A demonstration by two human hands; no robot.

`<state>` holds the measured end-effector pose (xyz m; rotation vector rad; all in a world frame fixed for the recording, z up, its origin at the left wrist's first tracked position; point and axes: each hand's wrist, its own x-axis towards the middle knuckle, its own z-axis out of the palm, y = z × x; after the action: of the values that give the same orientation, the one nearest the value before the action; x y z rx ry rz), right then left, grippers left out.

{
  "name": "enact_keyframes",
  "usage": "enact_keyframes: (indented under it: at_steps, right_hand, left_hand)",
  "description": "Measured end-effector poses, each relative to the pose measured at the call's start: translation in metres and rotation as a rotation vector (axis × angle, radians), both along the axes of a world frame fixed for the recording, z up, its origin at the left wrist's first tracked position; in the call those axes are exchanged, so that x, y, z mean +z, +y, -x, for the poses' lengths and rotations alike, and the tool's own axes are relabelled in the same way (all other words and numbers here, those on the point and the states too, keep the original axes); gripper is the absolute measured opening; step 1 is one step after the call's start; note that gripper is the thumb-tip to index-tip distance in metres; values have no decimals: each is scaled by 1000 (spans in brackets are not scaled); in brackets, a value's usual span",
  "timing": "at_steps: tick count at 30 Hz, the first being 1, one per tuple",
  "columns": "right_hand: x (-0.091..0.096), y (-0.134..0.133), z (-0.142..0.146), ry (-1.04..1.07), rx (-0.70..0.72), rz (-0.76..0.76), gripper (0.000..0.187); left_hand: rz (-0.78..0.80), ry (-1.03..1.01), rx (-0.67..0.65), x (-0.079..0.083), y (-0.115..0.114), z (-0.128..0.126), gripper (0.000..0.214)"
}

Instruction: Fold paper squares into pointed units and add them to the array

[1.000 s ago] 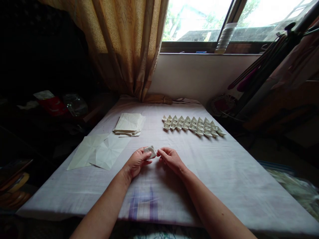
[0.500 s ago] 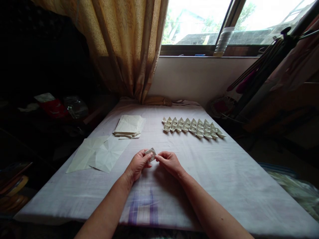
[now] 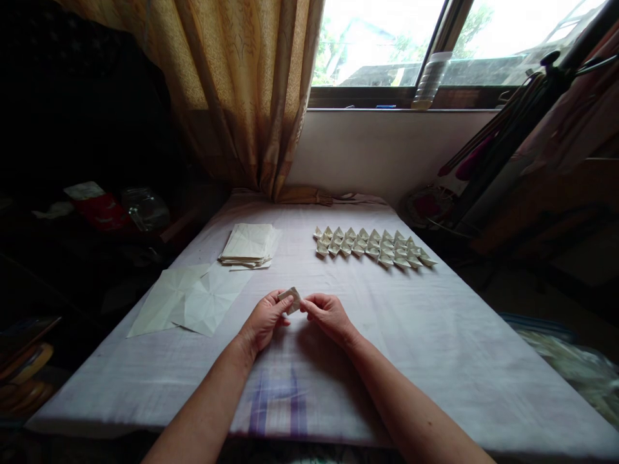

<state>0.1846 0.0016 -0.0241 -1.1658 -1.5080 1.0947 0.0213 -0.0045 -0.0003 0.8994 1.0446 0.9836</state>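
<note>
Both hands meet over the middle of a table covered with a pale cloth [image 3: 435, 348]. My left hand [image 3: 264, 318] and my right hand [image 3: 329, 316] pinch a small folded white paper piece [image 3: 291, 297] between their fingertips, a little above the cloth. Two unfolded creased paper sheets [image 3: 191, 299] lie flat to the left of my left hand. Behind them rests a stack of paper sheets [image 3: 250, 244]. At the back right, several small folded paper pieces [image 3: 374, 247] stand in tidy rows.
A tan curtain [image 3: 242, 90] hangs behind the table's far left corner, under a window [image 3: 387, 45] with a bottle [image 3: 428, 80] on its sill. Dark clutter [image 3: 104, 206] fills the left side. Rods and fabric [image 3: 522, 122] lean at the right.
The folded piece has been turned and pressed flatter between my fingertips, and both hands have drawn slightly closer together. The papers on the table have not moved.
</note>
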Motion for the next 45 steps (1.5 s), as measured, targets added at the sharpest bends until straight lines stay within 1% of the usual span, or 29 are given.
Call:
enact_keyframes:
  at_steps: [5, 8, 11, 14, 18, 22, 29, 39, 45]
  right_hand:
    - [-1, -3, 3, -102, -120, -112, 29]
    - [3, -7, 5, -185, -209, -194, 22]
    - [6, -10, 6, -250, -243, -261, 20]
    - [7, -12, 6, -280, -222, -301, 20]
    - [4, -9, 5, -293, -168, -324, 25]
    - [3, -9, 4, -330, -173, -349, 25]
    - [3, -10, 4, -385, -147, -403, 25]
    - [4, -12, 7, -405, -102, -431, 26]
    - [1, -10, 4, -408, -123, -423, 25]
  left_hand:
    - [2, -6, 2, 4, -2, -2, 45]
    - [-10, -8, 44, 3, -3, -5, 51]
    - [-22, -3, 91, 0, -3, -7, 55]
    - [-23, 5, 98, -1, -2, -8, 53]
    - [-12, 7, 75, 3, -3, -6, 51]
    - [-17, 15, 60, 5, -3, -6, 51]
    - [-72, 57, 91, 0, -3, -8, 52]
    - [-77, 52, 98, 1, 0, -7, 43]
    - [-81, 52, 49, 0, 0, -5, 50]
